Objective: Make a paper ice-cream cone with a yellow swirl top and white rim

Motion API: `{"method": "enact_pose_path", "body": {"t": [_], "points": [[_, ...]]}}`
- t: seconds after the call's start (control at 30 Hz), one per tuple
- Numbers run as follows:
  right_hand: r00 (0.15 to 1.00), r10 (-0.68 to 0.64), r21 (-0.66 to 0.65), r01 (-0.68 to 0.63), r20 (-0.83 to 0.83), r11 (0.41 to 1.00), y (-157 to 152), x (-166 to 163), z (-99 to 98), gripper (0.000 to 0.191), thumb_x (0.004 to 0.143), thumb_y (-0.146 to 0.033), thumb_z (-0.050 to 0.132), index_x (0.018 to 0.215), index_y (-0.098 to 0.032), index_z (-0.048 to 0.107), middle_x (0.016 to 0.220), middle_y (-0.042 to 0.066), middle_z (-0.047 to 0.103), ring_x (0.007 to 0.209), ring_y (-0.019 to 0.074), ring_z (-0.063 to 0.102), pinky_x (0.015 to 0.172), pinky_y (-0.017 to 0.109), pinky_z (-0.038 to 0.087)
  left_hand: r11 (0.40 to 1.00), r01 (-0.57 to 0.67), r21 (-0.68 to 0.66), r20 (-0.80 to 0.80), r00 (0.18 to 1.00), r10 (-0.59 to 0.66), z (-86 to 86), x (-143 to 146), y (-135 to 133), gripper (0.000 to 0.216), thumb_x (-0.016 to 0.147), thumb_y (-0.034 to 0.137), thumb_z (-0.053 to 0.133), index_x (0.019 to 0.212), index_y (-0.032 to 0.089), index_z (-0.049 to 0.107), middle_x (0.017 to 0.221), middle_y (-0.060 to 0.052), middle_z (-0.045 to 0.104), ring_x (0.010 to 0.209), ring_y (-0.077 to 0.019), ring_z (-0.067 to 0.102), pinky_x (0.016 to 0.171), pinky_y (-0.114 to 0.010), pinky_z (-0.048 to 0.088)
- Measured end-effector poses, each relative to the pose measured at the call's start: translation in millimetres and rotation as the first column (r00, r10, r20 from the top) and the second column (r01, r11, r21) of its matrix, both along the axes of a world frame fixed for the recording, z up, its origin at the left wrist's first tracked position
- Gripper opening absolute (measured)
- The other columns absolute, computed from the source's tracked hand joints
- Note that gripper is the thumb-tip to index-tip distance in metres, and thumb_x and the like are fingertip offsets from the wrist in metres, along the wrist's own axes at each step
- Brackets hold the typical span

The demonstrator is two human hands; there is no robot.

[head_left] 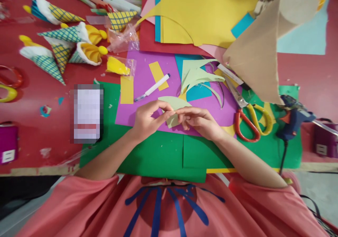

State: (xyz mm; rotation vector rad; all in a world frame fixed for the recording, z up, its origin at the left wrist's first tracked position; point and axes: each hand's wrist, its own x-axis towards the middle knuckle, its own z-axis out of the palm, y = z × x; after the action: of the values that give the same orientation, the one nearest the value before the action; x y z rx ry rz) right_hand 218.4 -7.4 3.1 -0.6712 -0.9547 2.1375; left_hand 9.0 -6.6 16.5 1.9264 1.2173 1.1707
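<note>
A small pale green craft-foam piece (174, 102) with a curved upper edge is between my two hands, over a purple sheet (124, 113). My left hand (150, 119) is closed, thumb and forefinger pinched at the piece's near part. My right hand (203, 120) meets it from the other side, fingers bent and tips on the piece; its thumb is mostly hidden. Just beyond lie pale green offcuts (198, 73) with long curved strips. A white marker (155, 86) and yellow strips (127, 90) lie to the left. Scissors (245, 112) with red and yellow handles rest to the right.
A dark blue glue gun (293, 119) with a cord stands at the right, beside a brown paper cone (260, 50). A phone (87, 113) lies at the left on green sheets (158, 152). Several foam ice-cream cones (66, 36) sit at the upper left; yellow sheets (211, 11) lie at the back.
</note>
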Motion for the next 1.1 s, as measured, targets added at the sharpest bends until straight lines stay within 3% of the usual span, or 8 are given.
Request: {"method": "enact_pose_path", "body": {"t": [0.23, 0.37, 0.5, 0.6, 0.7, 0.77, 0.87, 1.1], "points": [[0.997, -0.064, -0.110, 0.060, -0.032, 0.992, 2, -3, 12.3, 0.031, 0.079, -0.019, 0.070, 0.109, -0.023, 0.076, 0.087, -0.001, 0.071, 0.061, 0.0071, 0.060, 0.057, 0.023, 0.047, 0.983, 0.098, -0.153, 0.111, 0.990, -0.081, -1.7, -4, 1, 0.017, 0.096, 0.035, 0.060, 0.087, 0.021, 0.059, 0.071, 0.002, 0.069, 0.064, -0.0086, 0.066, 0.058, -0.019, 0.050], [0.986, -0.162, -0.070, 0.165, 0.045, 0.984, 4, -1, 9.7, 0.021, 0.078, -0.022, 0.079, 0.099, -0.021, 0.076, 0.079, -0.002, 0.070, 0.059, 0.0062, 0.061, 0.055, 0.020, 0.049, 0.984, 0.024, -0.174, 0.153, 0.988, 0.003, -7.4, -9, 5, 0.024, 0.097, 0.044, 0.055, 0.086, 0.022, 0.054, 0.065, 0.003, 0.064, 0.060, -0.0088, 0.063, 0.058, -0.021, 0.050], [0.977, -0.211, -0.022, 0.212, 0.014, 0.977, 5, -1, 7.0, 0.006, 0.077, -0.018, 0.079, 0.081, -0.019, 0.075, 0.071, -0.002, 0.069, 0.057, 0.0062, 0.063, 0.054, 0.018, 0.050, 0.993, -0.091, -0.072, 0.112, 0.989, 0.099, -9.6, -14, 11, 0.034, 0.100, 0.047, 0.047, 0.076, 0.023, 0.052, 0.053, 0.006, 0.053, 0.053, -0.0097, 0.056, 0.069, -0.027, 0.054], [0.969, -0.243, 0.003, 0.243, -0.054, 0.970, 7, -1, 7.4, 0.006, 0.075, -0.015, 0.077, 0.072, -0.018, 0.073, 0.073, -0.001, 0.071, 0.056, 0.0072, 0.065, 0.052, 0.018, 0.050, 0.986, -0.155, 0.063, 0.038, 0.987, 0.153, -6.0, -20, 18, 0.043, 0.101, 0.043, 0.048, 0.063, 0.022, 0.053, 0.057, 0.002, 0.058, 0.062, -0.0118, 0.060, 0.083, -0.032, 0.054], [0.959, -0.280, 0.011, 0.281, -0.047, 0.960, 8, 2, 7.2, 0.007, 0.074, -0.015, 0.074, 0.068, -0.018, 0.072, 0.067, -0.001, 0.072, 0.052, 0.0070, 0.062, 0.049, 0.018, 0.049, 0.952, -0.265, 0.151, -0.141, 0.948, 0.286, -2.2, -27, 26, 0.019, 0.093, 0.039, 0.063, 0.082, 0.024, 0.064, 0.095, -0.004, 0.070, 0.097, -0.0198, 0.065, 0.094, -0.038, 0.049], [0.954, -0.300, 0.017, 0.300, -0.016, 0.954, 9, 4, 6.5, 0.005, 0.074, -0.016, 0.072, 0.070, -0.018, 0.072, 0.063, -0.002, 0.072, 0.050, 0.0069, 0.061, 0.048, 0.018, 0.049, 0.934, -0.329, 0.140, -0.340, 0.870, 0.357, -2.2, -31, 30, 0.020, 0.085, 0.036, 0.072, 0.100, 0.025, 0.066, 0.109, -0.007, 0.068, 0.109, -0.0268, 0.061, 0.098, -0.044, 0.044], [0.949, -0.316, 0.027, 0.316, 0.003, 0.948, 10, 6, 5.5, 0.003, 0.077, -0.019, 0.072, 0.074, -0.019, 0.072, 0.063, -0.002, 0.073, 0.051, 0.0074, 0.062, 0.049, 0.018, 0.050, 0.932, -0.355, 0.073, -0.562, 0.757, 0.333, -5.9, -33, 33, 0.025, 0.079, 0.032, 0.077, 0.101, 0.026, 0.066, 0.110, -0.008, 0.067, 0.114, -0.0340, 0.057, 0.099, -0.051, 0.039], [0.946, -0.324, 0.082, 0.323, -0.009, 0.943, 13, 4, 5.7, 0.009, 0.075, -0.018, 0.075, 0.074, -0.019, 0.066, 0.074, -0.001, 0.074, 0.055, 0.0068, 0.063, 0.053, 0.019, 0.050, 0.933, -0.347, 0.094, -0.538, 0.771, 0.341, -15.7, -35, 35, 0.007, 0.090, 0.030, 0.064, 0.095, 0.025, 0.065, 0.103, -0.007, 0.070, 0.107, -0.0309, 0.058, 0.093, -0.047, 0.037]]}}
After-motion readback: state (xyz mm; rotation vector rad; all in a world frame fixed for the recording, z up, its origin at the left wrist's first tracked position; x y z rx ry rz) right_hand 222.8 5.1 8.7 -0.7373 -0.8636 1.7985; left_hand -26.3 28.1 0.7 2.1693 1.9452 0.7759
